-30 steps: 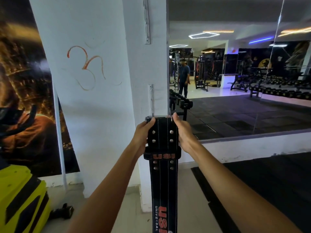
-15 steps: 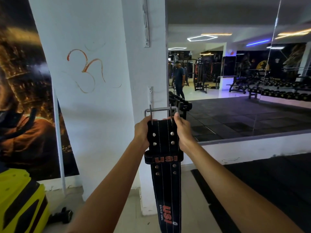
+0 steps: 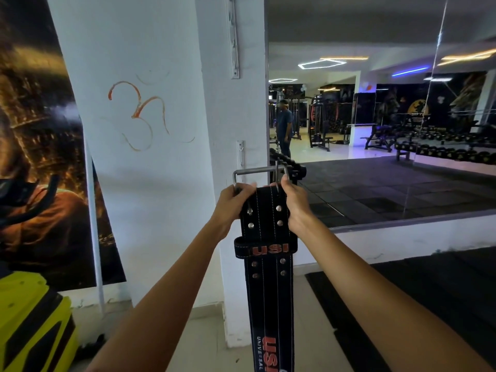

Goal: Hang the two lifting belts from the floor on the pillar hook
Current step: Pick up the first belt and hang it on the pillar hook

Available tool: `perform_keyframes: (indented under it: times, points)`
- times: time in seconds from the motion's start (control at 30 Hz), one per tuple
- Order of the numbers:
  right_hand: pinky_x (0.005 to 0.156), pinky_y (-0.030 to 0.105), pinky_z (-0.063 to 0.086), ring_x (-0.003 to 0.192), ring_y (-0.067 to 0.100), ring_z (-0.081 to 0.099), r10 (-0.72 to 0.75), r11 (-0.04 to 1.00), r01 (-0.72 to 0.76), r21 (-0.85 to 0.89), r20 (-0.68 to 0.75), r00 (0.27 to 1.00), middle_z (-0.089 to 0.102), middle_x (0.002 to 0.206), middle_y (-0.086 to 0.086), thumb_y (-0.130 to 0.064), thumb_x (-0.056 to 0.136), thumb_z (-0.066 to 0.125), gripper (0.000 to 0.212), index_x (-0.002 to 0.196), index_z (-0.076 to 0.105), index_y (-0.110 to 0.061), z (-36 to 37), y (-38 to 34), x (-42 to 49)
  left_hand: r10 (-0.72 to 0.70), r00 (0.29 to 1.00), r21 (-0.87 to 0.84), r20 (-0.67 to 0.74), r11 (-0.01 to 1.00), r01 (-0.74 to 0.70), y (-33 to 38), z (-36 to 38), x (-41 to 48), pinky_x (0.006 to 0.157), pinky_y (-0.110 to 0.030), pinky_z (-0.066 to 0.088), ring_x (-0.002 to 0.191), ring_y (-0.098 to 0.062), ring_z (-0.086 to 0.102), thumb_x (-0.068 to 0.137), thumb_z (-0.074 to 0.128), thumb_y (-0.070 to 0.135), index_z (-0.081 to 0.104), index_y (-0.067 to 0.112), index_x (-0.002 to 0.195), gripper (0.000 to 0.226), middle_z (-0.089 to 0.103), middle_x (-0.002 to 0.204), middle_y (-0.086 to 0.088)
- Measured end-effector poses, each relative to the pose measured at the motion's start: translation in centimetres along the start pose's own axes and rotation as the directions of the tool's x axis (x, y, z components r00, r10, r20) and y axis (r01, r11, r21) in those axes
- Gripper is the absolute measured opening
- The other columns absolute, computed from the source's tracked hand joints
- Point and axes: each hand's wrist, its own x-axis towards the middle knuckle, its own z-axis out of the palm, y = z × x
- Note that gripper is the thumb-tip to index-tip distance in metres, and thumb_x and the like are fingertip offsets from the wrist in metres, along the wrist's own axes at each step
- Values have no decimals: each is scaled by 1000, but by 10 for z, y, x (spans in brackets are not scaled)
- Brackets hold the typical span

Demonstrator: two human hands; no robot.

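Observation:
A black lifting belt (image 3: 269, 291) with red USI lettering hangs straight down in front of the white pillar (image 3: 161, 183). My left hand (image 3: 232, 201) grips its top left corner and my right hand (image 3: 295, 202) grips its top right. The belt's metal buckle frame (image 3: 257, 173) sticks up above both hands, close to a white hook strip (image 3: 240, 157) on the pillar edge. Whether the buckle touches a hook I cannot tell. A longer hook strip (image 3: 233, 38) sits higher on the pillar. A second belt is not in view.
A large mirror (image 3: 375, 130) right of the pillar reflects the gym, dumbbell racks and a standing person (image 3: 284, 130). A poster (image 3: 40, 143) covers the left wall. A yellow and black machine (image 3: 29, 323) stands at the lower left. Black floor mat (image 3: 429, 304) lies at right.
The metal buckle frame has swung up clear of the belt top over the last second. Both hands shifted slightly higher, holding the belt end nearer the lower hook strip.

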Motion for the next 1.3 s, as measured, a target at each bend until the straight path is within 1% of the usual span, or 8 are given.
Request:
perform_keyframes:
  times: [0.2, 0.33, 0.5, 0.63, 0.83, 1.0, 1.17, 1.3]
  points:
    - [61, 27, 45, 63, 14, 58, 40, 999, -40, -2, 38, 998, 62, 70, 2, -48, 92, 42, 44, 70, 60, -14, 9, -8, -3, 206, 845, 160, -494, 977, -145, 0, 24, 9, 50, -29, 34, 51, -16, 40, 101, 29, 36, 47, 6, 63, 51, 44, 56, -4]
    - [92, 39, 39, 108, 26, 55, 107, 992, -105, -75, 17, 994, 62, 115, 11, -46, 83, 57, 35, 62, 58, -18, 6, -9, 2, 199, 824, 176, -530, 977, -123, -5, 33, 6, 55, -21, 38, 56, -12, 45, 101, 30, 32, 53, 3, 71, 48, 49, 60, 0]
    - [89, 32, 47, 91, 14, 62, 6, 1000, -8, 3, 367, 930, 68, 98, -1, -13, 89, 53, 8, 91, 60, -16, -13, -3, -2, 166, 816, 147, -553, 984, -101, -8, 27, 10, 60, -29, 35, 57, -8, 48, 101, 31, 32, 56, 1, 74, 48, 52, 61, 1]
    - [98, 37, 43, 109, 22, 58, -26, 996, 61, -62, 454, 891, 65, 106, -1, -8, 84, 60, 29, 111, 54, -16, -20, 6, 4, 153, 826, 122, -542, 987, -103, -12, 25, 12, 55, -26, 39, 57, -14, 48, 101, 33, 33, 55, 2, 70, 48, 52, 60, -1]
    - [51, 14, 44, 57, 9, 50, -348, 920, 369, -131, 161, 924, 47, 64, 2, -30, 98, 34, 37, 77, 53, -6, 12, 3, 5, 206, 840, 104, -502, 979, -177, 0, 13, 26, 51, -19, 39, 54, -14, 48, 101, 32, 34, 54, 2, 67, 51, 50, 56, -2]
    - [52, 15, 37, 51, 17, 44, -567, 813, 533, -232, -115, 815, 43, 54, 11, -27, 99, 34, 52, 67, 54, 9, 44, -13, 28, 363, 834, 244, -417, 928, -282, 18, -2, 46, 50, -16, 36, 54, -12, 46, 101, 26, 37, 52, 3, 69, 53, 49, 58, -2]
    - [43, 24, 28, 44, 15, 34, -689, 674, 604, -425, -69, 721, 34, 48, 1, -34, 98, 33, 49, 54, 38, -13, 63, -33, 68, 455, 782, 366, -425, 877, -311, 32, -18, 90, 55, -25, 37, 58, -13, 47, 101, 22, 40, 51, 3, 71, 55, 49, 60, 0]
    - [46, 20, 33, 52, 17, 45, -750, 610, 657, -444, -54, 660, 46, 59, 4, -35, 98, 34, 38, 72, 47, -11, 82, -65, 128, 540, 717, 411, -440, 831, -374, 55, -24, 151, 49, -15, 34, 56, -8, 46, 101, 23, 40, 49, 6, 70, 53, 49, 59, 2]
